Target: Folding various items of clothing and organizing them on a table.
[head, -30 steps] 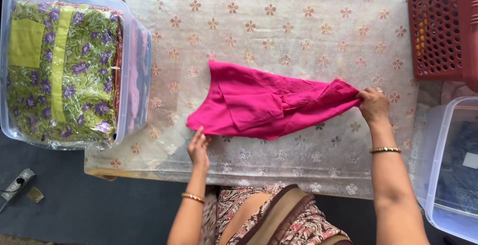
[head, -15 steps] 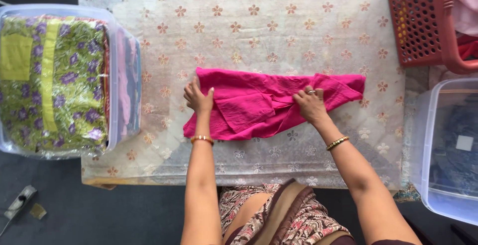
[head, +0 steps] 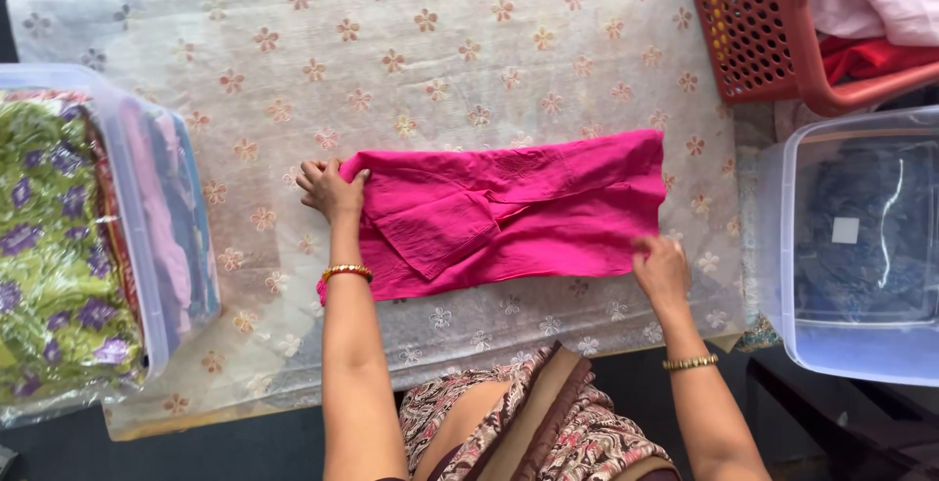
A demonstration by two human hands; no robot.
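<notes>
A bright pink garment (head: pixel 509 212) lies spread flat across the middle of a table covered with a white flower-patterned cloth (head: pixel 411 61). My left hand (head: pixel 331 190) rests on the garment's left edge, fingers closed over the fabric there. My right hand (head: pixel 661 268) pinches the garment's lower right corner near the table's front edge. A folded flap of the pink fabric lies across the garment's middle.
A clear plastic bin (head: pixel 161 237) at the left holds folded clothes, a green and purple floral one on top. A red mesh basket (head: pixel 773 31) with pink and red cloth stands at the back right. Another clear bin (head: pixel 851 246) sits at the right.
The garment has been stretched out longer and flatter. My right hand moved from its middle to the lower right corner. My left hand shifted to the left edge.
</notes>
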